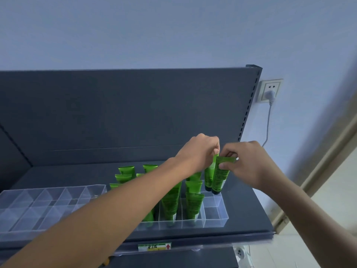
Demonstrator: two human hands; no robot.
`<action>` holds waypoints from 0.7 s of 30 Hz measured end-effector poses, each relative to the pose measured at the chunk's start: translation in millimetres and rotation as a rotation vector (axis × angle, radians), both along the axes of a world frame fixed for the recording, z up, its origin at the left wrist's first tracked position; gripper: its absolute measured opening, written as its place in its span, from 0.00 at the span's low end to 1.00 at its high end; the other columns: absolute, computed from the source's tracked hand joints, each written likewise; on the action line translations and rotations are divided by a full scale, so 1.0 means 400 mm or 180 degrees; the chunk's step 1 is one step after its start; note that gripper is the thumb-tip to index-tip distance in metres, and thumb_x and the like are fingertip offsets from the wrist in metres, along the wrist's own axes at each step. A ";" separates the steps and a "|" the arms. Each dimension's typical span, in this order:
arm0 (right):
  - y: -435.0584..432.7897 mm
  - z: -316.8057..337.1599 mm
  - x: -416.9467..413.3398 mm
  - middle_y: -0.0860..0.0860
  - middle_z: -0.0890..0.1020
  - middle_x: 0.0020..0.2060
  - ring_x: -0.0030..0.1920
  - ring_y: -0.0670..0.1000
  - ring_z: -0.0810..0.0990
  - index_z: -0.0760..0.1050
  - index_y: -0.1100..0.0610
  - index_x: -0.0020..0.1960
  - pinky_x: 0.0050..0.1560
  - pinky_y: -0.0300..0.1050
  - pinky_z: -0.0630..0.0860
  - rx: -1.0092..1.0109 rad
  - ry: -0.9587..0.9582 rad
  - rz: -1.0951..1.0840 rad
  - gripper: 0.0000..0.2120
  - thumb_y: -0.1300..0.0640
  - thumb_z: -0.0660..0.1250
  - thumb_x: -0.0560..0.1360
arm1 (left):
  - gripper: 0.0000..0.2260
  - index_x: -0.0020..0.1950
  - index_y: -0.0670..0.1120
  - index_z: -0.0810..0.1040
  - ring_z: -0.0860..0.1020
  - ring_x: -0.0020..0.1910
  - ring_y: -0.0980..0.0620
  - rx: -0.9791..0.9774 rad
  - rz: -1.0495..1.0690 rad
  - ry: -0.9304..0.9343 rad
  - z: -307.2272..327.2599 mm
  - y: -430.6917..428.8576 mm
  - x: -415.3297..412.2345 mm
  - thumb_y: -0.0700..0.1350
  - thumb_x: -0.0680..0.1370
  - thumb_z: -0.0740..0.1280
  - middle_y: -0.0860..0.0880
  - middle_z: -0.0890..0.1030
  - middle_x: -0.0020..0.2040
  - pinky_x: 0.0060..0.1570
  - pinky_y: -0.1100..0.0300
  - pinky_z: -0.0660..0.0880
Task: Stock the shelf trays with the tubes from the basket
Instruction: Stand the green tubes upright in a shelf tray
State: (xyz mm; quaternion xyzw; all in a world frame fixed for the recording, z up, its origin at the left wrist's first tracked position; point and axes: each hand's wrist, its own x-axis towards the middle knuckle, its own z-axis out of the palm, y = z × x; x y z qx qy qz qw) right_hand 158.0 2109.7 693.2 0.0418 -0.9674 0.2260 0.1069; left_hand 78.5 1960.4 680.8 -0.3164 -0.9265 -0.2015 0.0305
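Grip of left hand [199, 151] pinches one green tube [209, 177], right hand [251, 168] another tube [220, 177], at clear tray [214, 216].

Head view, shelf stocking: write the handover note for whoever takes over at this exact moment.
Left hand: pinches the top of the rear tube, cap down.
Right hand: pinches the top of the front tube beside it; both hang over the right tray's far right corner.
Done: several standing tubes in that tray.
Left: seat these two, fill its unfilled right-hand compartments, then the left tray, which shows no tubes. Basket not in view.
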 end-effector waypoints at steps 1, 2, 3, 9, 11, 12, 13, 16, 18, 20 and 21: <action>0.000 -0.011 -0.008 0.38 0.81 0.36 0.43 0.45 0.79 0.80 0.44 0.41 0.44 0.43 0.73 -0.0006 0.0005 -0.0010 0.08 0.54 0.77 0.68 | 0.07 0.44 0.52 0.71 0.76 0.41 0.45 -0.0007 0.0026 -0.0041 -0.009 0.000 -0.006 0.45 0.82 0.60 0.46 0.77 0.45 0.31 0.55 0.69; 0.000 -0.022 -0.016 0.38 0.80 0.36 0.43 0.45 0.78 0.80 0.45 0.41 0.43 0.42 0.72 -0.0010 0.0016 -0.0022 0.07 0.54 0.77 0.68 | 0.08 0.43 0.52 0.71 0.76 0.41 0.45 -0.0011 0.0048 -0.0078 -0.018 0.001 -0.011 0.45 0.82 0.60 0.46 0.77 0.45 0.31 0.56 0.67; -0.001 -0.031 -0.022 0.38 0.79 0.36 0.43 0.45 0.78 0.80 0.45 0.42 0.43 0.42 0.72 -0.0003 0.0023 -0.0029 0.07 0.55 0.77 0.68 | 0.08 0.43 0.53 0.72 0.76 0.41 0.45 -0.0007 0.0059 -0.0104 -0.025 0.001 -0.015 0.45 0.82 0.61 0.47 0.78 0.45 0.30 0.56 0.67; -0.010 -0.081 -0.045 0.40 0.78 0.38 0.47 0.47 0.78 0.81 0.48 0.46 0.48 0.44 0.75 0.0067 -0.0137 -0.0018 0.07 0.54 0.76 0.69 | 0.07 0.46 0.50 0.76 0.78 0.41 0.46 0.0070 0.0093 -0.0207 -0.056 0.001 -0.028 0.45 0.81 0.61 0.48 0.79 0.45 0.31 0.56 0.71; -0.014 -0.103 -0.050 0.42 0.81 0.40 0.48 0.48 0.79 0.81 0.48 0.47 0.48 0.44 0.75 0.0097 -0.0195 -0.0020 0.08 0.54 0.76 0.69 | 0.07 0.48 0.50 0.78 0.78 0.41 0.46 0.0054 0.0062 -0.0250 -0.067 0.000 -0.029 0.44 0.81 0.60 0.47 0.79 0.45 0.29 0.57 0.69; -0.017 -0.114 -0.052 0.43 0.82 0.42 0.49 0.48 0.80 0.81 0.48 0.47 0.48 0.44 0.75 0.0133 -0.0233 -0.0025 0.08 0.54 0.76 0.69 | 0.08 0.48 0.50 0.78 0.78 0.41 0.46 0.0042 0.0046 -0.0271 -0.072 -0.001 -0.029 0.43 0.80 0.60 0.47 0.79 0.45 0.28 0.57 0.69; -0.020 -0.124 -0.053 0.44 0.83 0.43 0.49 0.48 0.80 0.81 0.48 0.47 0.49 0.44 0.75 0.0180 -0.0266 -0.0024 0.08 0.53 0.76 0.69 | 0.08 0.48 0.49 0.78 0.78 0.40 0.46 0.0029 0.0029 -0.0294 -0.076 -0.002 -0.028 0.43 0.80 0.60 0.47 0.79 0.45 0.28 0.57 0.69; -0.029 -0.151 -0.052 0.42 0.80 0.41 0.48 0.49 0.79 0.79 0.48 0.47 0.47 0.45 0.74 0.0234 -0.0311 -0.0036 0.08 0.53 0.75 0.70 | 0.08 0.47 0.49 0.79 0.79 0.40 0.47 0.0059 -0.0038 -0.0335 -0.090 -0.007 -0.028 0.41 0.79 0.61 0.48 0.80 0.43 0.31 0.54 0.75; -0.032 -0.160 -0.051 0.41 0.78 0.39 0.45 0.49 0.77 0.78 0.49 0.47 0.46 0.46 0.74 0.0263 -0.0292 -0.0046 0.08 0.53 0.75 0.70 | 0.08 0.47 0.50 0.80 0.79 0.39 0.48 0.0105 -0.0104 -0.0304 -0.096 -0.011 -0.031 0.41 0.79 0.62 0.49 0.81 0.42 0.35 0.51 0.79; -0.032 -0.160 -0.051 0.43 0.81 0.42 0.42 0.48 0.74 0.78 0.50 0.48 0.45 0.46 0.72 0.0353 -0.0282 -0.0022 0.08 0.53 0.74 0.71 | 0.08 0.47 0.50 0.81 0.80 0.39 0.48 0.0168 -0.0160 -0.0260 -0.101 -0.015 -0.034 0.41 0.79 0.62 0.49 0.82 0.42 0.38 0.50 0.80; -0.031 -0.158 -0.050 0.43 0.81 0.43 0.42 0.47 0.72 0.78 0.50 0.49 0.44 0.45 0.71 0.0394 -0.0287 -0.0001 0.09 0.53 0.74 0.71 | 0.08 0.47 0.51 0.81 0.80 0.39 0.48 0.0204 -0.0174 -0.0246 -0.104 -0.017 -0.036 0.42 0.80 0.63 0.50 0.82 0.41 0.38 0.49 0.80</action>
